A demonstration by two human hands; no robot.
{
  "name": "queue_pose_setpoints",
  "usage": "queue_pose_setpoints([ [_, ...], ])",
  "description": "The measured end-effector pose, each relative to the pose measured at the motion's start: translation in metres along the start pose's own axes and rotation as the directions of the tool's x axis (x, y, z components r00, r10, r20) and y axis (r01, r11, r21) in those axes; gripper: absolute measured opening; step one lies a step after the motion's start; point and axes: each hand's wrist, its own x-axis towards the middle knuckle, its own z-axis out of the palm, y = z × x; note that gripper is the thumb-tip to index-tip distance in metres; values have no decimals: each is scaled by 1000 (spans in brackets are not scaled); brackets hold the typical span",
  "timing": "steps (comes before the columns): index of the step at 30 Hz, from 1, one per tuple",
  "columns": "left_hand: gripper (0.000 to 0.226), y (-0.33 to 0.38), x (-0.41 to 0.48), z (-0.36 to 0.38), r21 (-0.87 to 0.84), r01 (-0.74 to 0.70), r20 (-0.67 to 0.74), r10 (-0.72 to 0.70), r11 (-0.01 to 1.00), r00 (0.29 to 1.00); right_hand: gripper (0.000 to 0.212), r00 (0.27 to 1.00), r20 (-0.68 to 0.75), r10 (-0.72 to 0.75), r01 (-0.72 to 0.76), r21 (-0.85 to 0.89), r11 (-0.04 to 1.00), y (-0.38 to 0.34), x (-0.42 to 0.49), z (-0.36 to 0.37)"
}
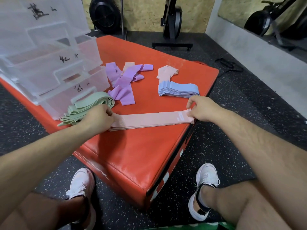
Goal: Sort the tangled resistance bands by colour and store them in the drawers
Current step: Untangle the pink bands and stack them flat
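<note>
Beyond your knees, fingers of your left hand and right hand pinch the pink bands endwise on the red box; you're squaring them, next lift them flat into the drawers

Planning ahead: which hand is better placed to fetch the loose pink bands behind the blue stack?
Right, likely: right hand lies near the blue stack; left hand is by the green bands.
</note>
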Motion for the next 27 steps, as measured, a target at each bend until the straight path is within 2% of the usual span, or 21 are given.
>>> queue_pose_setpoints([
  [3, 10, -1, 0, 1, 27, -53, -8, 53, 998, 999, 21, 1000, 2, -6, 6, -4, 1000, -3, -2, 2],
  [5, 16, -1, -2, 2, 42, -96, -15, 97, 994, 995, 15, 1000, 3, -25, 25, -37, 999, -5, -3, 3],
  [8, 25, -3, -4, 3, 48, -204, -41, 207, 978, 978, 12, 999, 26, -36, 38, -84, 996, -8, -4, 4],
  [10, 24, -7, -2, 4, 96, -268, -44, 273, 959, 961, 15, 999, 35, -36, 39, -117, 992, -10, -4, 3],
  [14, 27, -11, 1, 7, 221, -284, -18, 295, 933, 955, 14, 998, 56, -37, 46, -178, 983, -13, -7, 1],
  [17, 21, -9, 2, 5, 246, -280, -8, 291, 928, 957, 12, 997, 78, -26, 45, -255, 966, -18, -12, -1],
  [19, 17, -4, 5, 4, 262, -323, -43, 345, 909, 937, 11, 997, 58, -44, 60, -315, 947, -26, -15, -2],
  [21, 15, 7, 7, 2, 281, -380, -84, 417, 882, 905, 14, 994, 4, -110, 107, -293, 950, -39, -15, -1],
  [24, 25, 32, 16, 3, 278, -428, -146, 479, 860, 866, 19, 970, -76, -230, 210, -212, 954, -65, -15, 2],
  [27, 18, 53, 30, 7, 187, -411, -146, 439, 892, 887, 21, 947, -141, -287, 266, -151, 952, -91, -8, 3],
])
